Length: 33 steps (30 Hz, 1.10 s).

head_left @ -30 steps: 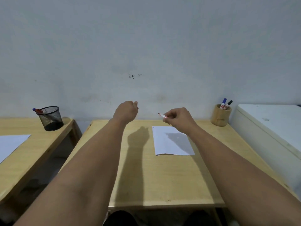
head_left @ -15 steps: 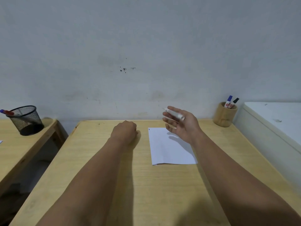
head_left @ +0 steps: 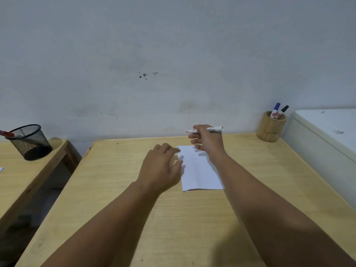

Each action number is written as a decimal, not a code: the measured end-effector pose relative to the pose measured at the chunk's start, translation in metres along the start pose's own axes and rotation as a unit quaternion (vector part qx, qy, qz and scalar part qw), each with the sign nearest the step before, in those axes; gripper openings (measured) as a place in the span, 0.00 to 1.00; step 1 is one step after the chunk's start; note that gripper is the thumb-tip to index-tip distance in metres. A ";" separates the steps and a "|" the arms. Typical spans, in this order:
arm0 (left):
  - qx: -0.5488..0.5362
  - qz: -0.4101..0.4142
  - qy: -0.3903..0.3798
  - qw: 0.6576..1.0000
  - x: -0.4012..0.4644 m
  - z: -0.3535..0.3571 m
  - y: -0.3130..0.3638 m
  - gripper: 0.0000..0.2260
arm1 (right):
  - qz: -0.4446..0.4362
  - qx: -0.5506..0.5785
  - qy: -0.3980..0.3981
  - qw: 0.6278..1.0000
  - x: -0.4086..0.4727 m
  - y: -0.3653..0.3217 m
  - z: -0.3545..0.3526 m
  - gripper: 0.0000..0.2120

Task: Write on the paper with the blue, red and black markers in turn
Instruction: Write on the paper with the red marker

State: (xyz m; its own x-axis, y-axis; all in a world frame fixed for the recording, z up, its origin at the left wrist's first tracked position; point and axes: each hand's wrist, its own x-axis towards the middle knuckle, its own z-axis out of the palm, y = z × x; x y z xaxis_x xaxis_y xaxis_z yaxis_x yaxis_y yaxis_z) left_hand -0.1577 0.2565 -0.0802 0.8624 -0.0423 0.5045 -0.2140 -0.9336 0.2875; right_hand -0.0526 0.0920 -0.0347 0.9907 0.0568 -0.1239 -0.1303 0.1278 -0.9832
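Advice for the red step, as judged from the head view: the right hand (head_left: 209, 140) should tip the nib down onto an unmarked part of the sheet before any stroke, and the left hand (head_left: 160, 166) should press flat on the sheet's near-left edge so that it cannot slide.

The right hand is closed around a white-barrelled marker with a red tip (head_left: 207, 129), held roughly level, nib pointing left, above the far edge of the white rectangular paper sheet (head_left: 199, 172); the nib is off the paper. Its cap is not in view. The left hand is loosely spread with fingers apart, empty as far as can be seen, hovering at the sheet's left edge; whether it touches the paper I cannot tell.

The sheet lies on the light wooden desk (head_left: 119, 189), between the two forearms. A small dark mark sits at its far-left corner. The blue-capped marker (head_left: 275, 109) and black-capped marker (head_left: 282, 111) stand in the round wooden cup (head_left: 269, 130) at the desk's far right corner, well apart from both hands.
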 end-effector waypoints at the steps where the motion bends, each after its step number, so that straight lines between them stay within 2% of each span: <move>1: 0.002 0.000 -0.029 1.000 -0.004 0.003 0.003 0.20 | -0.002 -0.013 -0.003 1.000 0.001 0.001 0.004 0.12; 3: 0.013 -0.013 -0.089 0.996 -0.010 0.008 0.007 0.25 | -0.010 -0.043 0.005 0.999 0.005 0.006 0.011 0.11; 5: 0.039 -0.023 -0.116 0.992 -0.013 0.011 0.009 0.24 | -0.021 -0.066 0.015 0.997 0.009 0.014 0.017 0.12; 9: 0.062 -0.034 -0.107 0.992 -0.021 0.017 0.010 0.22 | -0.018 -0.089 0.002 0.996 0.016 0.033 0.026 0.11; 14: 0.081 -0.060 -0.109 0.989 -0.023 0.018 0.009 0.28 | -0.029 -0.074 -0.011 0.997 0.018 0.052 0.026 0.08; 23: 0.066 -0.070 -0.204 0.974 -0.029 0.005 -0.003 0.41 | -0.018 -0.069 -0.018 0.997 0.024 0.056 0.021 0.09; 29: 0.080 -0.078 -0.231 0.967 -0.029 0.005 0.000 0.47 | -0.043 -0.109 0.003 0.993 0.025 0.052 0.026 0.18; 33: 0.076 -0.079 -0.234 0.966 -0.029 0.003 -0.001 0.49 | -0.048 -0.121 0.027 0.991 0.023 0.058 0.024 0.18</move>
State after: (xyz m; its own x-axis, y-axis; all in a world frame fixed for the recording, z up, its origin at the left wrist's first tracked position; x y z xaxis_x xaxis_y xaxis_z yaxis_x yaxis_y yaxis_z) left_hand -0.1810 0.2577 -0.0979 0.9994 -0.0189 0.0301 -0.0243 -0.9813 0.1908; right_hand -0.0380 0.1250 -0.0914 0.9996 0.0014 -0.0282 -0.0279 -0.1115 -0.9934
